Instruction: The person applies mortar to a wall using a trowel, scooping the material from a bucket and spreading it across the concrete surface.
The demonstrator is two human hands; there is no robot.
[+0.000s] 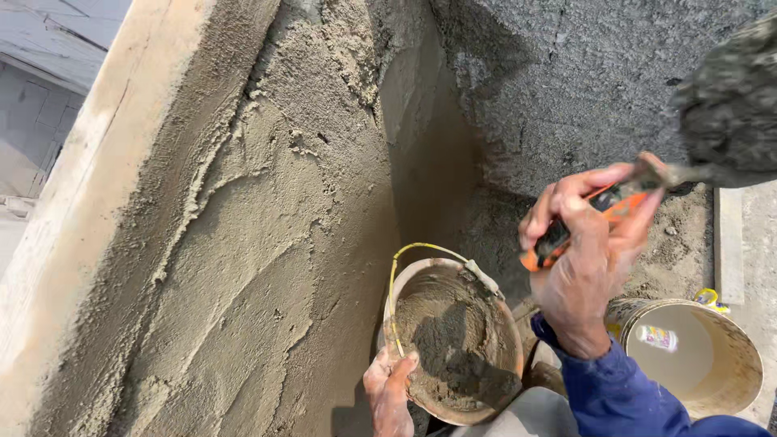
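Note:
My right hand (584, 243) grips the orange and black handle of a trowel (720, 113). Its blade is raised at the upper right and carries a heap of wet grey mortar. My left hand (390, 392) holds the near rim of a round bucket (405, 279) with a yellow wire handle. Wet mortar fills the bottom of that bucket. A wall (243, 267) freshly coated with rough wet plaster rises to the left of the bucket.
A second bucket (728, 340), light-coloured inside and holding a small bottle, sits at the lower right. A rough grey wall (583, 81) stands behind. A pale wooden board (97, 162) runs along the plastered wall's left edge. Loose mortar lies on the ground.

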